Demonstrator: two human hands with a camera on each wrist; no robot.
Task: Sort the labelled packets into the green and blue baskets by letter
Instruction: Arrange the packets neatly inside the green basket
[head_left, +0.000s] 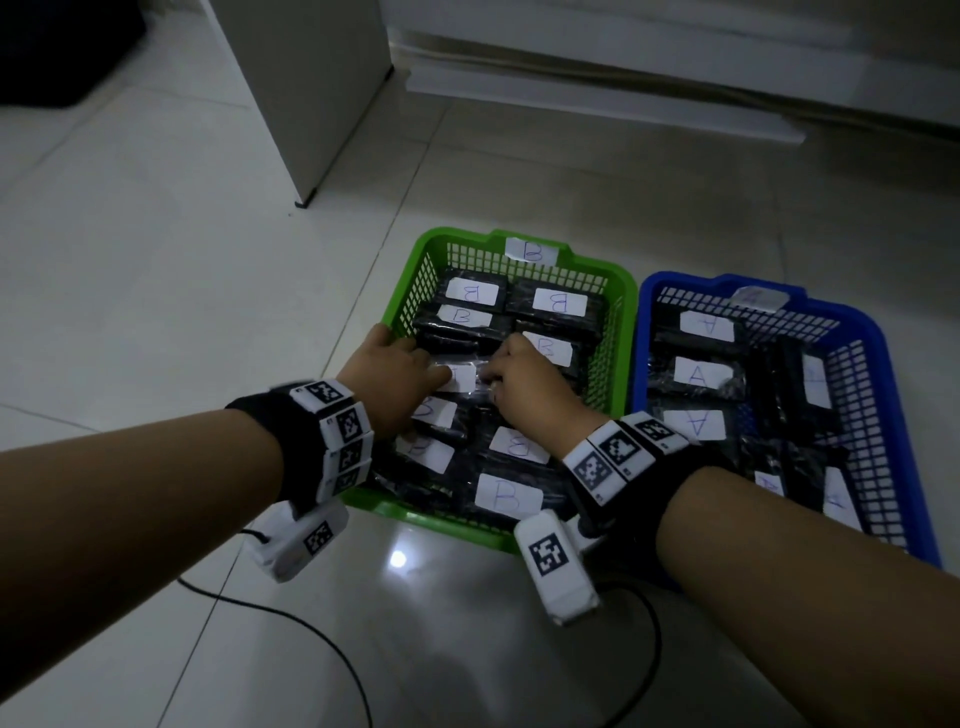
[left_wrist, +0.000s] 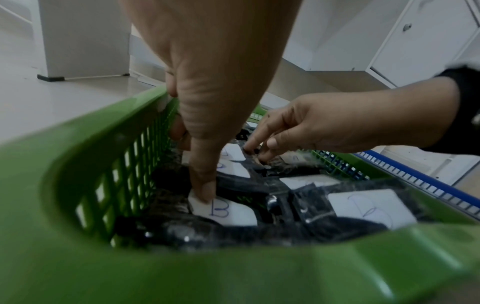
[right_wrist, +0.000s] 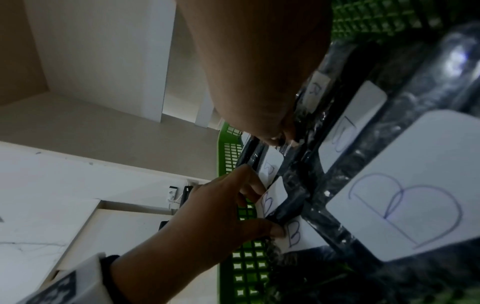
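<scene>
The green basket (head_left: 629, 296), tagged B, holds several black packets with white B labels. To its right, the blue basket (head_left: 883, 338) holds several packets labelled A. Both hands are inside the green basket. My left hand (head_left: 410, 364) is spread, its thumb (left_wrist: 205, 191) pressing on a near B label (left_wrist: 228, 209) and a finger by the left rim. My right hand (head_left: 511, 371) pinches the clear wrap at the right end of the middle B packet (head_left: 465, 378), which lies among the others. The packet's letter is partly covered.
The baskets stand side by side on a pale tiled floor (head_left: 156, 260). A white cabinet corner (head_left: 311, 104) rises behind on the left, and a white furniture base (head_left: 623, 78) runs along the back. A black cable (head_left: 311, 623) loops on the floor near me.
</scene>
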